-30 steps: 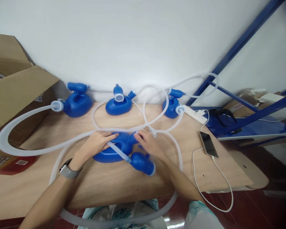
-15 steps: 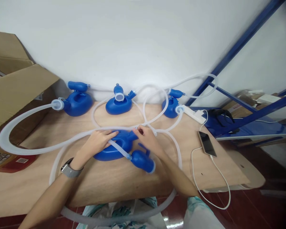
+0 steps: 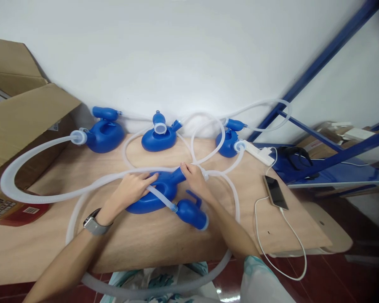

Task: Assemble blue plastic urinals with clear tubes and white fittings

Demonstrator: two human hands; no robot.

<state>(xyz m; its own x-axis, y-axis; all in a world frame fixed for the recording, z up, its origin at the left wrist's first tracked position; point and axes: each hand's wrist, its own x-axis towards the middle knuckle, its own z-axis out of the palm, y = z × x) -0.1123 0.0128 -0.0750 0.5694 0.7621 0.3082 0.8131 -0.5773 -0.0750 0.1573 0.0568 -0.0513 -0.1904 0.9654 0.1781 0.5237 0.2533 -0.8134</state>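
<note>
A blue plastic urinal bottle (image 3: pixel 151 201) lies on its side on the table in front of me. My left hand (image 3: pixel 134 189) grips its upper part, fingers over the handle side. A translucent hose (image 3: pixel 161 196) passes under those fingers to a blue funnel-shaped receiver (image 3: pixel 191 213) lying to the right of the bottle. At the bottle's neck (image 3: pixel 178 175), my right hand (image 3: pixel 193 179) is closed, with thumb and fingers on the open end. A white cap (image 3: pixel 205 174) on a hose shows just behind that hand. My right palm hides part of the neck's end.
Three similar blue bottles stand along the wall: left (image 3: pixel 104 136), middle (image 3: pixel 159 139) and right (image 3: pixel 226 145). Long hoses loop across the table (image 3: pixel 164 248) and over its front edge. A phone (image 3: pixel 275 191) with a cable, a power strip (image 3: pixel 259 153) and a cardboard box (image 3: pixel 34 109) flank them.
My right fingers have shifted from a curled pinch at the neck's end to lying along it, baring more of the neck. My left hand keeps its hold. The view has shifted slightly.
</note>
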